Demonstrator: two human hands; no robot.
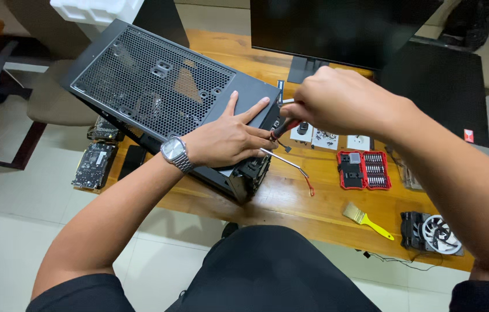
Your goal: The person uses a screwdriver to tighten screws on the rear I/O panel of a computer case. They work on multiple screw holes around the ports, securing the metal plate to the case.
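Two hands work at our tabletop (290,202). Our left hand (230,138) presses flat, fingers spread, on the black computer case (157,86) lying on its side, steadying it. Our right hand (337,101) has its grip closed around a screwdriver (285,126) at the case's end.

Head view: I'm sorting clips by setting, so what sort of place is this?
Likely a home or small-office desk used for computer repair: a black computer case lies on the wooden table, beside a red bit set, a cooling fan and a monitor.
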